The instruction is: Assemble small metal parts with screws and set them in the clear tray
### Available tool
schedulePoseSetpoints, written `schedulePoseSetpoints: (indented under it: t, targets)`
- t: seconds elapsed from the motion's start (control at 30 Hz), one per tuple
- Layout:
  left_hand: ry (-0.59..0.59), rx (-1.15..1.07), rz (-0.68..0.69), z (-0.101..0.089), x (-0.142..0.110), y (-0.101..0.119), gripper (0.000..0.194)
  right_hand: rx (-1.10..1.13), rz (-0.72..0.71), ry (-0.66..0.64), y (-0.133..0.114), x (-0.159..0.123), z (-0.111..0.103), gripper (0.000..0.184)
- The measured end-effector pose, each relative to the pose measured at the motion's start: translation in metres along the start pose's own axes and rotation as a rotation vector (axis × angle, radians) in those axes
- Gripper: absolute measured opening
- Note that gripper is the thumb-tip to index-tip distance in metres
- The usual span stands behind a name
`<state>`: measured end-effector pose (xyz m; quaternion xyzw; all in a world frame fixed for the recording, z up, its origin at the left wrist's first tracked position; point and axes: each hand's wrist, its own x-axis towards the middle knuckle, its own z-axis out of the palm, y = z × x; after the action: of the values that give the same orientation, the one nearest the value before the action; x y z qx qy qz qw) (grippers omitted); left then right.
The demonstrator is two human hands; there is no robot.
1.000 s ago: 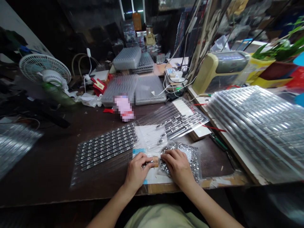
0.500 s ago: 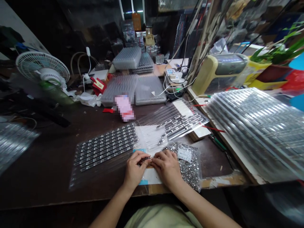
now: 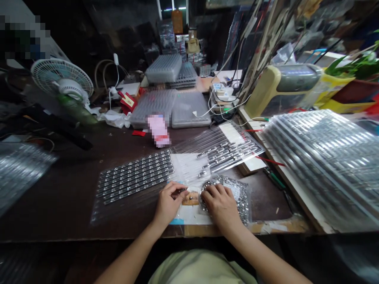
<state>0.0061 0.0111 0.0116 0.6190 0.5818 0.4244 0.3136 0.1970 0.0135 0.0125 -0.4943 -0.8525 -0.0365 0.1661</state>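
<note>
No wording can be read in this view. Lower centre-right: a small white label (image 3: 233,191) on a clear bag of small metal parts (image 3: 242,203), its marks too small to read and its edge partly covered by the right hand (image 3: 220,207). Upper left of centre: a red packet (image 3: 128,101) with pale yellow markings, illegible. Centre: a pink packet (image 3: 158,131), pixelated and unreadable. Upper centre-right: a white power strip (image 3: 224,94) with a small blue-and-white sticker, also illegible.
</note>
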Motion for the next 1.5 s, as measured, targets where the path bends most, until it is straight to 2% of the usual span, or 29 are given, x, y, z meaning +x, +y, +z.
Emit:
schedulePoseSetpoints:
  t: [0.2,0.3,0.5,0.73,0.83,0.97,1.13,1.23,1.4,1.5]
  targets:
    - [-0.094,0.148,0.151,0.015,-0.003,0.013,0.009,0.185,0.045,0.106,0.005,-0.002,0.003,0.004]
    - [-0.101,0.22,0.203,0.023,-0.007,0.013,0.01,0.272,0.102,0.172,0.005,-0.005,0.003,0.007]
    - [-0.088,0.241,0.217,0.026,-0.008,0.008,0.01,0.319,0.146,0.238,0.005,-0.006,0.004,0.01]
    - [-0.113,0.218,0.188,0.027,-0.008,0.004,0.01,0.327,0.139,0.176,0.005,-0.005,0.002,0.009]
    - [-0.119,0.194,0.181,0.028,-0.009,0.006,0.01,0.384,0.111,0.2,0.007,-0.004,-0.001,0.012]
    - [-0.082,0.188,0.175,0.017,0.0,0.011,0.008,0.457,0.077,0.213,0.008,-0.003,-0.005,0.013]
    - [0.135,0.508,0.154,-0.016,0.034,0.003,0.007,0.462,0.11,0.132,-0.006,0.001,-0.001,0.006]
    - [0.178,0.614,0.162,-0.027,0.046,-0.009,0.006,0.447,0.109,0.093,-0.016,0.005,0.005,0.004]
    - [0.18,0.687,0.169,-0.033,0.037,-0.021,0.011,0.39,0.127,0.092,-0.022,0.008,0.011,0.003]
    - [0.189,0.721,0.171,-0.038,0.032,-0.018,0.013,0.364,0.128,0.108,-0.023,0.009,0.012,0.012]
